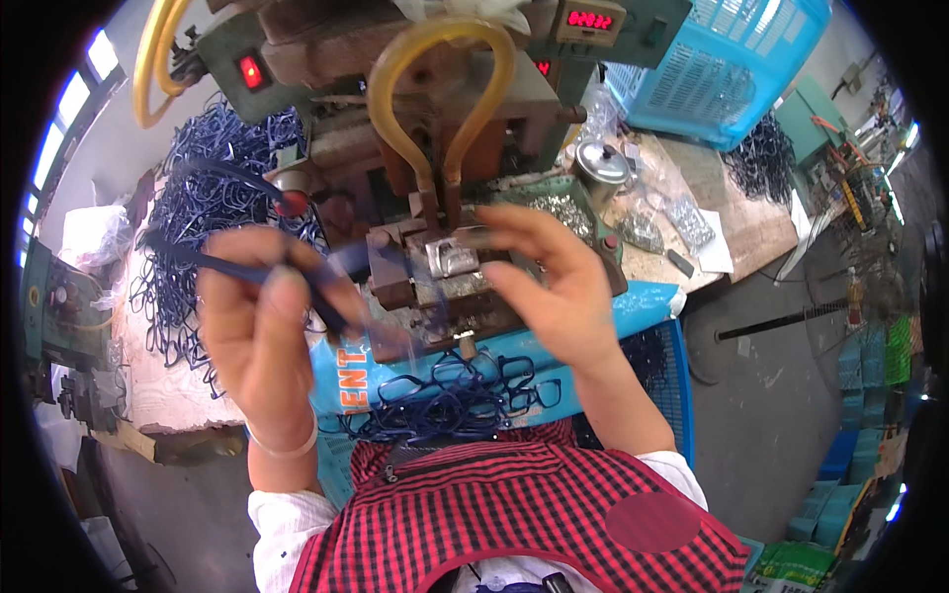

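My left hand (259,331) is closed on a dark blue eyeglass frame (210,259), smeared by motion, left of the machine's metal fixture (453,259). My right hand (563,292) reaches to the fixture's right side. Its thumb and index finger are apart, with nothing visible between them, though the fingertips are blurred. Above the fixture, two copper-coloured electrodes (450,203) of the bench machine (514,109) point downward, joined by a looped yellow hose (445,30). Several more dark blue eyeglass frames (445,400) lie on a light blue sheet (583,381) in front of me.
A big heap of blue frames (232,133) covers the bench at left, near a red button (292,204). At right stand a tray of small metal parts (561,212), a lidded metal pot (601,163), bagged parts (689,222) and a blue plastic basket (727,133).
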`<state>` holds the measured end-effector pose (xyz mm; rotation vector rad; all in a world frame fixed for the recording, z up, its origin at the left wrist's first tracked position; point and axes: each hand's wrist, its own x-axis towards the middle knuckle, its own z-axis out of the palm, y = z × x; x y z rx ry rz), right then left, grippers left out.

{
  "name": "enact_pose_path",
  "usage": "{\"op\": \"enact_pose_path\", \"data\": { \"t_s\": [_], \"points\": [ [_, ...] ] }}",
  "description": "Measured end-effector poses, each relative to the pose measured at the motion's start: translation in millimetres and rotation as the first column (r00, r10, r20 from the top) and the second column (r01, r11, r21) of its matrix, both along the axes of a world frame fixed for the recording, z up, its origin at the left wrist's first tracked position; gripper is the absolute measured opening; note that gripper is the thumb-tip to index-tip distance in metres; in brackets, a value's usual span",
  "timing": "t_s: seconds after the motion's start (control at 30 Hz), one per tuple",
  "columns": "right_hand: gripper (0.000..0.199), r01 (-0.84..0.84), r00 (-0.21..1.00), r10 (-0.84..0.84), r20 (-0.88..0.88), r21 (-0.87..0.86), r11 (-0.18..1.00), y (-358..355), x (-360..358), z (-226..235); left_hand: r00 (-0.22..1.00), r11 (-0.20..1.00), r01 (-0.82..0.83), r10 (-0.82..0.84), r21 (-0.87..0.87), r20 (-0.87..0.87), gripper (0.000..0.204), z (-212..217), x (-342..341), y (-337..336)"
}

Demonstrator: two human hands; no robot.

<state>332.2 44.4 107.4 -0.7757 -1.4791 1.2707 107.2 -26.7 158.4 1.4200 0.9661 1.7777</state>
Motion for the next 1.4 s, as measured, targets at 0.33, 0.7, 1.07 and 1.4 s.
{"op": "enact_pose_path", "data": {
  "t_s": [0.33,0.7,1.07,1.4],
  "points": [
    [0.009,0.293,0.443,-0.746,0.497,0.706,0.645,63.2,70.1,-95.6,0.751,0.346,0.659,-0.269,-0.668,0.603,0.032,-27.4,43.0,7.6],
    [0.012,0.449,0.673,-0.6,0.433,0.406,0.796,65.3,67.4,-104.9,0.688,0.437,0.725,-0.477,-0.532,0.547,0.032,-59.8,37.1,-3.2],
    [0.017,0.471,0.785,-0.529,0.321,0.245,0.847,54.0,55.6,-89.3,-0.061,0.462,-0.812,0.54,0.356,-0.839,0.015,-59.9,-161.4,-63.0],
    [0.012,0.551,0.734,-0.604,0.311,0.247,0.797,35.4,72.1,-103.7,-0.2,0.593,-0.708,0.351,0.382,-0.915,0.024,-148.8,-199.1,4.7]
  ]
}}
